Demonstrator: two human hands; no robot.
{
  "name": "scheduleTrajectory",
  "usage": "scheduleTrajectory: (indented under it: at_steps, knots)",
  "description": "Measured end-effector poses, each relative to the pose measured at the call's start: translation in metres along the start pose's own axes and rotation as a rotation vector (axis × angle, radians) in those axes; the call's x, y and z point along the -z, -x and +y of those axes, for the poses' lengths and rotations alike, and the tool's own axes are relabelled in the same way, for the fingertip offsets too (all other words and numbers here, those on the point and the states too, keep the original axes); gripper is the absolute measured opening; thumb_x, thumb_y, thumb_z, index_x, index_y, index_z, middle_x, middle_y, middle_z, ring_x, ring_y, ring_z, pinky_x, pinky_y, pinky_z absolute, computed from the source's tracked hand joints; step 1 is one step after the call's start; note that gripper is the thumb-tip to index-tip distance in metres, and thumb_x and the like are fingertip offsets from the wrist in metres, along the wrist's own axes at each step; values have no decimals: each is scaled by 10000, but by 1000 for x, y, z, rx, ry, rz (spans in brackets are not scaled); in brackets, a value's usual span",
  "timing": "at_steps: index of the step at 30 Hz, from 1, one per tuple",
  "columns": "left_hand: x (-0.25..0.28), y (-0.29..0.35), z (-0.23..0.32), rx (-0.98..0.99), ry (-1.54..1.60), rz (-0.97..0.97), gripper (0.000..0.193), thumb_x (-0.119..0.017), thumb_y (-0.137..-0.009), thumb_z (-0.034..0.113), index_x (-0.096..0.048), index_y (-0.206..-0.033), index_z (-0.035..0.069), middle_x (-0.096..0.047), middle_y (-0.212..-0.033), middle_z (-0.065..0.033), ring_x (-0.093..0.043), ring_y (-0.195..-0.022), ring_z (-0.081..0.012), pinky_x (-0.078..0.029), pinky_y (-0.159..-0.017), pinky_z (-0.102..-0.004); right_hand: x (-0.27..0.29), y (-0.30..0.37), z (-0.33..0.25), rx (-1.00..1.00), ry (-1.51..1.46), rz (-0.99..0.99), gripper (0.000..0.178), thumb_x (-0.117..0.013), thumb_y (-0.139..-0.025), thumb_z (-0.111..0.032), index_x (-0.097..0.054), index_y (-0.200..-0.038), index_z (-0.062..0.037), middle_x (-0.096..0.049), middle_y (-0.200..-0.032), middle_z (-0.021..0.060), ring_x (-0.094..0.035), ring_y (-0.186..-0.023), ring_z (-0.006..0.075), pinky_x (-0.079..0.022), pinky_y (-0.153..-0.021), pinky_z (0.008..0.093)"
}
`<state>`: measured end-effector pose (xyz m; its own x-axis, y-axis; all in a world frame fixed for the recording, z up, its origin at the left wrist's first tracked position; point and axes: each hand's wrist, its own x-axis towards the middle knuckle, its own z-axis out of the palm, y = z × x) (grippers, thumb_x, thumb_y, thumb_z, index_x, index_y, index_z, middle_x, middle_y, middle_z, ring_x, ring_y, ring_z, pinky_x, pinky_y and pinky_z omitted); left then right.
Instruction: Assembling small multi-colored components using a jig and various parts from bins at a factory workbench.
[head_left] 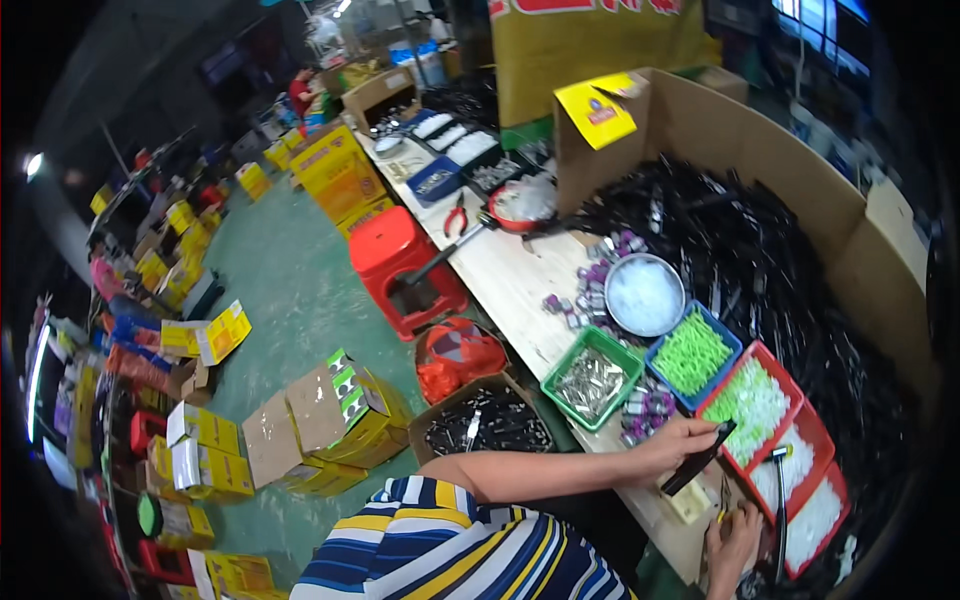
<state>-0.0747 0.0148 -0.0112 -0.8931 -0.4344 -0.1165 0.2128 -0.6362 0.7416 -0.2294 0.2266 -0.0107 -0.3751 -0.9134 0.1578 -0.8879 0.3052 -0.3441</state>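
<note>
My left hand [672, 449] is closed around a long, flat black plastic piece [698, 461], which slants over the workbench. Below it on the bench sits a small cream-coloured block [687, 502]. Beside that block is my right hand [735, 543], its fingers bent together; whatever they hold is too small to make out. Just right of this hand, a thin black-handled tool with a short crosswise head [780, 455] leans over red trays [797, 470] of white and green small parts. A green basket [594, 378] of metal pieces lies beyond my left hand.
A blue tray [690, 350] of green parts and a round metal bowl [645, 294] of white bits crowd the bench, near purple-and-silver pieces [648, 410]. A large cardboard bin [850, 210] holds black plastic pieces. Red stools [385, 240] and open cartons [335, 420] stand at left.
</note>
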Motion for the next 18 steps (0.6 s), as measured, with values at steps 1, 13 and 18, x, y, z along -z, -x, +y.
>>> scheduleTrajectory:
  at_steps: [1,13,18]
  knots:
    - [2,3,3,26,21,51,339,-551,-1025,266,-590,-1247,13,-630,-980,-16,-635,-774,-93,-508,-641,-207,3,-8,-5,-46,57,-95,338,-690,-812,-160,-598,-1067,41,-558,-1240,225,-505,-1147,405,-411,-984,466]
    - [5,27,9,-149,-145,101,254,-592,-1001,270,-656,-1044,28,-613,-832,15,-580,-663,-48,-465,-591,-208,0,-1,-18,74,305,38,317,-622,-905,-176,-639,-1138,38,-620,-1194,218,-556,-1079,407,-432,-955,466]
    - [-4,31,-5,-169,-170,21,311,-595,-995,268,-639,-1151,3,-627,-849,10,-578,-676,-36,-473,-601,-208,-1,16,-13,-306,375,-194,321,-697,-709,-61,-588,-992,45,-543,-1184,214,-495,-1118,433,-436,-927,482]
